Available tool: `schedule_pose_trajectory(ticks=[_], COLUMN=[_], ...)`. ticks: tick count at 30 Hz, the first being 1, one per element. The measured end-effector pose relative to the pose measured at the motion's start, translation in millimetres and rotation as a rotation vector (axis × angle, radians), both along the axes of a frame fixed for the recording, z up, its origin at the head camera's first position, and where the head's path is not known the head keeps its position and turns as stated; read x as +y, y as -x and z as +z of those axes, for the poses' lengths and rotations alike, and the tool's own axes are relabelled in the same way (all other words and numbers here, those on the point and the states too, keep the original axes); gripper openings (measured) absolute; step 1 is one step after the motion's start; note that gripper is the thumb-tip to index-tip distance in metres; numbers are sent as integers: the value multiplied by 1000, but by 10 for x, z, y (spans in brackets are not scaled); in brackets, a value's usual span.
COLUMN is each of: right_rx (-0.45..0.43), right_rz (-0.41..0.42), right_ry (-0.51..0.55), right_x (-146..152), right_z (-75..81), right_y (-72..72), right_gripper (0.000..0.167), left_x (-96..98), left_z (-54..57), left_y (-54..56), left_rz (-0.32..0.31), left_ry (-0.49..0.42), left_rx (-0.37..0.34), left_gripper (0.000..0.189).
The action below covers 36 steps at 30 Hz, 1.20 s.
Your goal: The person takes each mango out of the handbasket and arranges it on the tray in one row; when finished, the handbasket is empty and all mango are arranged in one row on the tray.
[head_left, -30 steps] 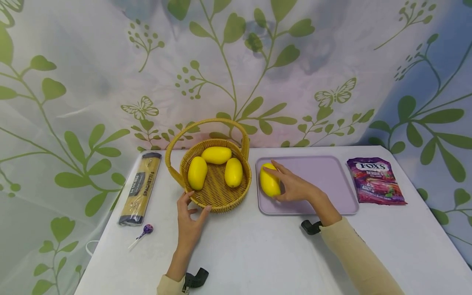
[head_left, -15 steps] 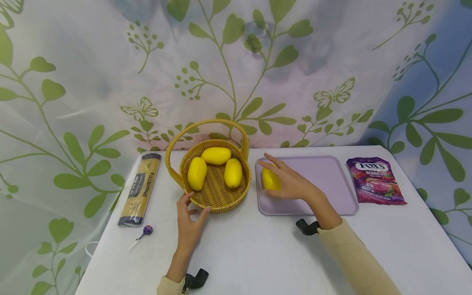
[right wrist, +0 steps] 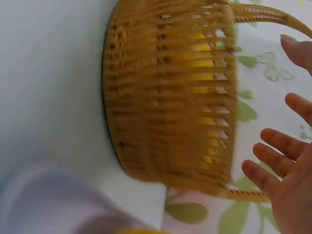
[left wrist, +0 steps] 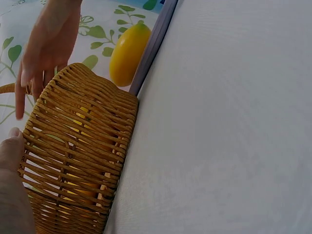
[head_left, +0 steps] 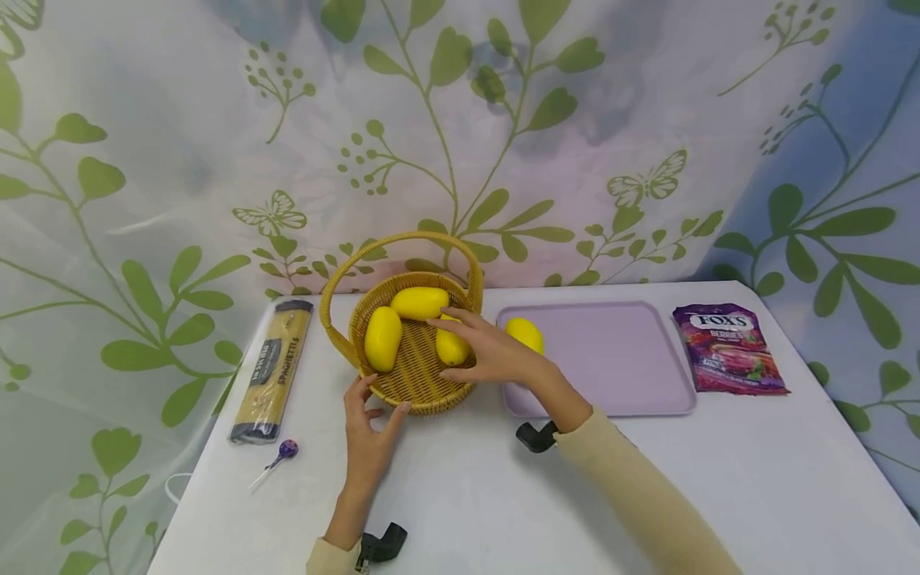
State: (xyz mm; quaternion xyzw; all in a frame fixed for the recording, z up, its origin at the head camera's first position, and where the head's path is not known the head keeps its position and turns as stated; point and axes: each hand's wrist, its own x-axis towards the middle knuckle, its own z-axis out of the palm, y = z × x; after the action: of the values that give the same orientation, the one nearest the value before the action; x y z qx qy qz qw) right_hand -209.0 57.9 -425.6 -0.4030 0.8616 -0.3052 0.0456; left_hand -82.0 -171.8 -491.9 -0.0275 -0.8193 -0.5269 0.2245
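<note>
We judge the step in hand to be taking up the 3 o'clock fruit (head_left: 450,351) inside the basket (head_left: 411,367). Our right hand (head_left: 496,351) hangs over it, released, thumb and fingers spread around nothing; whether a fingertip meets the skin, we cannot tell. To do this well, we should set thumb and fingertips on opposite sides of the fruit's middle, since it looks smooth, and lift clear of rim and handle (head_left: 424,235). Our left hand (head_left: 368,439) rests unclenched at the basket's 7 o'clock edge, thumb and forefinger apart; leaving it there should steady the wicker. The 9 o'clock fruit (head_left: 383,339) and 12 o'clock fruit (head_left: 420,303) also lie inside.

Half a second ago, our right hand covered the tray fruit (head_left: 525,334); now it has moved toward 9 o'clock, baring that fruit's upper part near the tray's (head_left: 611,351) 10 o'clock corner. Our left hand has stayed put.
</note>
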Motion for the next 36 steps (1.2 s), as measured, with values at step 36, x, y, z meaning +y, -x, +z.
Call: schedule_pose_trajectory(ticks=[36], right_rx=[-22], right_rz=[-30], right_ry=[-176], right_x=[-445], right_z=[-306], right_y=[309], right_gripper=[63], left_x=[-126], left_z=[-373], left_y=[143], left_rz=[18], left_ry=[13], left_rx=[-13], left_gripper=[65])
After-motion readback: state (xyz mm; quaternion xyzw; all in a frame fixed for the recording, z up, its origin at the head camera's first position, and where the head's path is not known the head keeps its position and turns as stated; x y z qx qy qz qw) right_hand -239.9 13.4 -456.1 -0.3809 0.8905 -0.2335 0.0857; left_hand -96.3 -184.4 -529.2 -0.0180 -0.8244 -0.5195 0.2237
